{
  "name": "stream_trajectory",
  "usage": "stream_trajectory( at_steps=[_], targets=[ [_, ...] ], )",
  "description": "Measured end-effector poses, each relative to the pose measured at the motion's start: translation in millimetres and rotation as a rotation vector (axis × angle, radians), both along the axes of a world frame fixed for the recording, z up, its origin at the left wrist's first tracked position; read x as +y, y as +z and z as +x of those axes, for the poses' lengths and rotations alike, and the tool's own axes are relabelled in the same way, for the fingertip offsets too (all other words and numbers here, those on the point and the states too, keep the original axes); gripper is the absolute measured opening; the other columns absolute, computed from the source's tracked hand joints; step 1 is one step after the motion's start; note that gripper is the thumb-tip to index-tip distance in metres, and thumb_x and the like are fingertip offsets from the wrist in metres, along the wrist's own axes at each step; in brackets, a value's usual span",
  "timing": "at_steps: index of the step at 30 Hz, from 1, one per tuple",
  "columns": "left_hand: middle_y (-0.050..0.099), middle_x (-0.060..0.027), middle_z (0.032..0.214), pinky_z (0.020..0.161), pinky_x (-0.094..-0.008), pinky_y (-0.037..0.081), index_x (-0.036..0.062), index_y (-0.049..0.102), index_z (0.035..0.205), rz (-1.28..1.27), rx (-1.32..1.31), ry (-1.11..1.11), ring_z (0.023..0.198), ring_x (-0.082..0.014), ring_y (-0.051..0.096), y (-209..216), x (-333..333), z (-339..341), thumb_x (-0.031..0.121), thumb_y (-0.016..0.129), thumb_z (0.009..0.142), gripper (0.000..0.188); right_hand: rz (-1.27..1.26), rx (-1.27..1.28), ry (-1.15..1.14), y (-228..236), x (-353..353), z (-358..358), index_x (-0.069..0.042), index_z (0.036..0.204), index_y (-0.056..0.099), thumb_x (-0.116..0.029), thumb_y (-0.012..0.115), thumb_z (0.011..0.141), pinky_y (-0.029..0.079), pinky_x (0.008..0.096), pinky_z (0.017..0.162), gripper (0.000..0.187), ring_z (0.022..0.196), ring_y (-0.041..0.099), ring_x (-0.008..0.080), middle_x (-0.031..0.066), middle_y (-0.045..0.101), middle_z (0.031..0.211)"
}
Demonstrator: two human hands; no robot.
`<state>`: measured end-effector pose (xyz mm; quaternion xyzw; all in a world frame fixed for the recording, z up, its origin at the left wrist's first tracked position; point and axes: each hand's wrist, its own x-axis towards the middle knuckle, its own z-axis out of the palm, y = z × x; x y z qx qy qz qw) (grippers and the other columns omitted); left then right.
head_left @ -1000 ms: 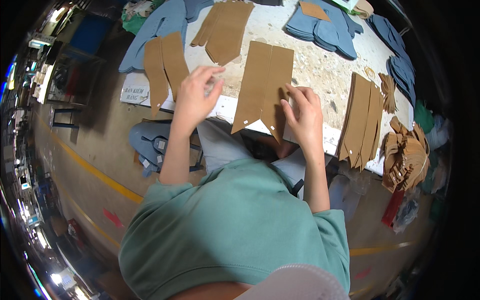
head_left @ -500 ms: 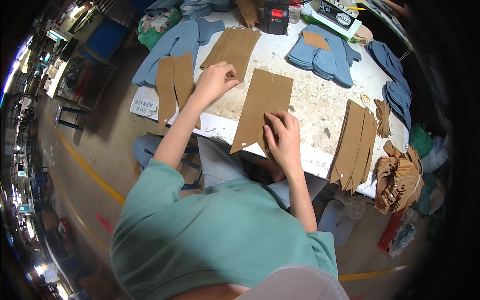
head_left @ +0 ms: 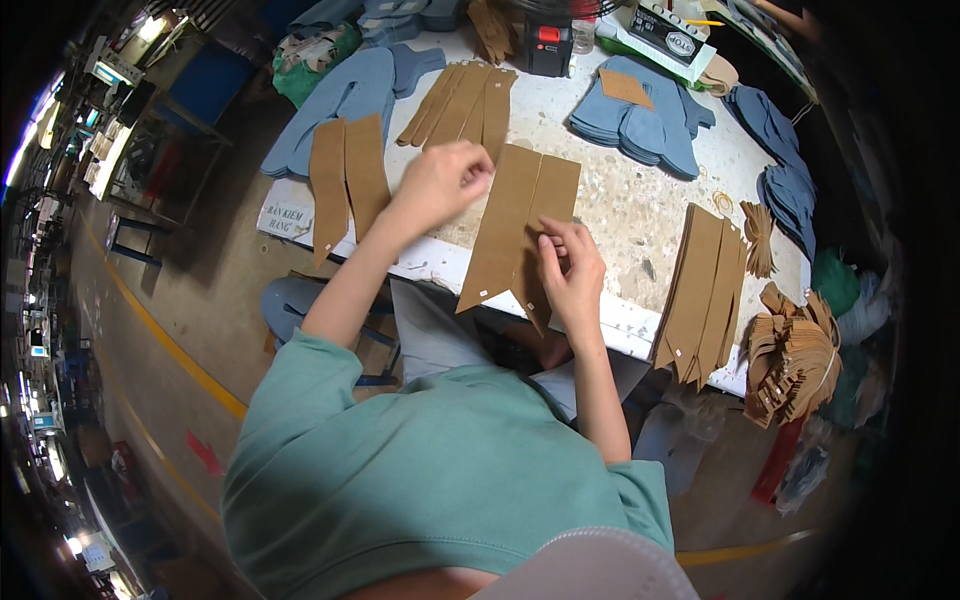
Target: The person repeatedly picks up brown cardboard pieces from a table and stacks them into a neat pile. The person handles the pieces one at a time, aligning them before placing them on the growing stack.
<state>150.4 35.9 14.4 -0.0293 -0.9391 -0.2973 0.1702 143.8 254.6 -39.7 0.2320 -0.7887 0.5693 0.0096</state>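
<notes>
Two long brown strips lie side by side before me on the worktable (head_left: 622,235): a left strip (head_left: 503,230) and a right strip (head_left: 555,190). Their pointed near ends overhang the table edge and carry small white marks. My right hand (head_left: 575,272) is over the right strip, its fingers loosely bent and apart. My left hand (head_left: 445,188) is closed, fingers curled, by the left strip's upper left edge. Whatever its fingers hold, if anything, is hidden. Beyond it lies a fanned group of brown strips (head_left: 462,108). Two more brown strips (head_left: 330,180) lie left of my left forearm.
Stacked blue-grey cut pieces (head_left: 640,125) lie at the back, more (head_left: 345,95) at the left. On the right are layered brown strips (head_left: 692,285) and a tied brown bundle (head_left: 795,355). A black device with a red button (head_left: 548,45) stands at the far edge.
My left hand has moved right, from beside the far strips toward the middle pair, its fingers more curled. My right hand's fingers have shifted slightly on the right strip.
</notes>
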Motion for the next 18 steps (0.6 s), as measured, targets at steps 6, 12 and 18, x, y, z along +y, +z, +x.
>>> stream_trajectory(
  at_steps=[6,12,18],
  targets=[
    [0.067,-0.0084,0.078,0.066,-0.0288,0.052,0.0021,0.069,0.088,0.257,-0.317,-0.434,0.068,-0.0141,0.064,18.7,26.1,36.9,0.011,0.066,0.082,0.011,0.018,-0.288,0.059,12.2,-13.5,-24.7,-0.007,0.129,0.056,-0.012,0.054,0.095,0.047,0.0326,0.086,0.034,0.097,0.062,0.0231,0.0164,0.066,0.105],
    [0.070,-0.0089,0.081,0.068,-0.0338,0.054,0.0075,0.071,0.089,-0.127,0.003,0.382,0.073,-0.0232,0.069,5.0,-35.1,-13.8,0.022,0.066,0.083,0.016,0.223,0.003,0.169,6.1,-19.7,-37.9,-0.005,0.127,0.056,-0.001,0.058,0.082,0.046,0.0345,0.093,0.046,0.110,0.057,0.0336,0.0153,0.058,0.123],
    [0.069,-0.0095,0.093,0.075,-0.0416,0.054,0.0089,0.070,0.091,-0.277,-0.191,0.417,0.086,-0.0282,0.068,-24.5,-53.1,-28.4,0.031,0.072,0.080,0.025,0.078,-0.016,0.040,-9.3,23.3,-50.3,0.000,0.125,0.056,0.001,0.056,0.080,0.041,0.0346,0.103,0.045,0.121,0.054,0.0321,0.0159,0.055,0.131]
  ],
)
